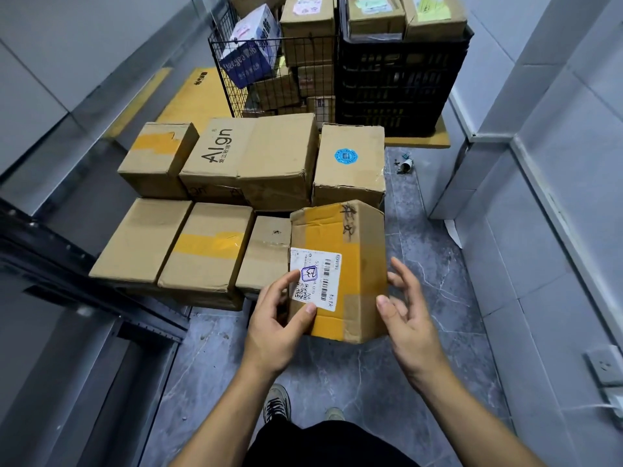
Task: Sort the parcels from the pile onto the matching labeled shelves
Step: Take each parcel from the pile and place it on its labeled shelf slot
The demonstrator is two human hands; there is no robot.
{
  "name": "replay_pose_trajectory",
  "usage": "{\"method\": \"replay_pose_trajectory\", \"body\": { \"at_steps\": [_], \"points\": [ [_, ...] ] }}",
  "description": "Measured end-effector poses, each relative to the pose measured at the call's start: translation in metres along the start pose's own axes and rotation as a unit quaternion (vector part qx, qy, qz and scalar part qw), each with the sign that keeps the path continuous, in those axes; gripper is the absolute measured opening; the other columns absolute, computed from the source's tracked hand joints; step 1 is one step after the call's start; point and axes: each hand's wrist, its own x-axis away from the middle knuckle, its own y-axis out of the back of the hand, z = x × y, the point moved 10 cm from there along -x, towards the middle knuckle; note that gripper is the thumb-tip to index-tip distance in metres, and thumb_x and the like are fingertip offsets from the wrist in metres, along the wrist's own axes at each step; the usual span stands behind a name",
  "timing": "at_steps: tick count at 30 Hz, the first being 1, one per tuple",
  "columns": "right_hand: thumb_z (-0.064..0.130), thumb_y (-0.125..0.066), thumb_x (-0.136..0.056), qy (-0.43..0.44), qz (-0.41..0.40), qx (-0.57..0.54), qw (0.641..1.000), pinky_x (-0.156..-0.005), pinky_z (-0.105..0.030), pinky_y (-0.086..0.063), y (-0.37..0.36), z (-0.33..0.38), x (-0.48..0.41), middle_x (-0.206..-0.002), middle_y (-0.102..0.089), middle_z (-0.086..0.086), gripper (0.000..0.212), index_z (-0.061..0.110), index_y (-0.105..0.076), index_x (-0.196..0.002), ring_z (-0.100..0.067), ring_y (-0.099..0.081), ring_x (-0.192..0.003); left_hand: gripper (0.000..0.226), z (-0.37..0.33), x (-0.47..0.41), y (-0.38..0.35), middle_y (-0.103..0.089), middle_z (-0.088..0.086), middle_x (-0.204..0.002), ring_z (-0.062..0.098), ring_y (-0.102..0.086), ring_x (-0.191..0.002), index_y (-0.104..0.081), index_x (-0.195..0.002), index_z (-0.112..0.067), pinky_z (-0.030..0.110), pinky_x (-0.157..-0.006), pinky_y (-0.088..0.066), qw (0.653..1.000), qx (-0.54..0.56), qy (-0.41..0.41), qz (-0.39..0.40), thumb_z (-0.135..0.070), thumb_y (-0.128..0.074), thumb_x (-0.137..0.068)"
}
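I see a brown cardboard parcel (350,264) with yellow tape and a white shipping label (315,279) that has "23" handwritten in a blue box. It is tilted up off the floor in front of the pile of parcels (215,203). My left hand (279,318) grips its near left corner, thumb and forefinger lying on the label. My right hand (404,308) is at the parcel's right side with its fingers spread and straight. Whether it touches the cardboard is unclear.
Several taped boxes lie in two rows on the grey floor. Behind them stand a wire basket (269,62) and a black crate (401,82), both full of parcels. A dark metal rack frame (84,281) runs along the left. Small debris (404,165) lies by the right wall.
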Motion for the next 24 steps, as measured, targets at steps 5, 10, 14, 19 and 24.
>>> {"method": "replay_pose_trajectory", "body": {
  "at_steps": [5, 10, 14, 19, 24],
  "points": [
    [0.046, -0.055, -0.094, 0.051, 0.000, 0.148, 0.988, -0.093, -0.003, -0.040, -0.003, 0.015, 0.002, -0.143, -0.048, 0.003, 0.041, 0.050, -0.046, -0.134, 0.009, -0.046, -0.128, 0.052, -0.028, 0.005, 0.010, -0.050, -0.012, -0.129, -0.006, -0.045, -0.120, -0.045, -0.128, -0.048, 0.007, -0.093, -0.038, 0.989, -0.116, -0.075, -0.045, -0.040, -0.066, -0.081],
    [0.061, -0.064, -0.081, 0.001, 0.040, 0.094, 0.995, -0.112, -0.041, -0.044, -0.012, 0.001, 0.002, -0.143, -0.053, 0.015, 0.067, 0.044, -0.040, -0.141, -0.002, -0.052, -0.131, 0.050, -0.048, 0.017, 0.007, -0.047, -0.004, -0.127, -0.007, -0.042, -0.119, -0.047, -0.129, -0.037, 0.005, -0.095, -0.036, 0.974, -0.172, -0.126, -0.072, -0.034, -0.065, -0.083],
    [0.056, -0.070, -0.084, -0.019, 0.030, 0.038, 0.999, -0.113, -0.047, -0.043, -0.010, -0.006, 0.004, -0.142, -0.054, 0.018, 0.060, 0.052, -0.041, -0.135, -0.006, -0.052, -0.133, 0.048, -0.057, 0.025, 0.002, -0.045, -0.004, -0.128, -0.004, -0.043, -0.119, -0.051, -0.131, -0.027, 0.024, -0.098, -0.044, 0.964, -0.199, -0.161, -0.069, -0.030, -0.064, -0.085],
    [0.049, -0.074, -0.081, -0.025, 0.021, 0.013, 0.999, -0.109, -0.051, -0.047, -0.013, -0.010, 0.008, -0.142, -0.058, 0.007, 0.064, 0.064, -0.038, -0.131, -0.013, -0.057, -0.130, 0.051, -0.054, 0.032, 0.000, -0.044, -0.004, -0.133, 0.011, -0.047, -0.122, -0.052, -0.136, -0.019, 0.042, -0.096, -0.051, 0.963, -0.212, -0.152, -0.067, -0.039, -0.055, -0.089],
    [0.036, -0.076, -0.082, -0.025, 0.031, 0.016, 0.999, -0.107, -0.051, -0.048, -0.026, -0.017, 0.009, -0.138, -0.061, 0.001, 0.067, 0.067, -0.036, -0.127, -0.014, -0.060, -0.126, 0.052, -0.040, 0.045, 0.010, -0.046, 0.001, -0.137, 0.011, -0.046, -0.127, -0.051, -0.137, -0.017, 0.024, -0.104, -0.042, 0.962, -0.225, -0.133, -0.077, -0.037, -0.057, -0.089]
  ]
}}
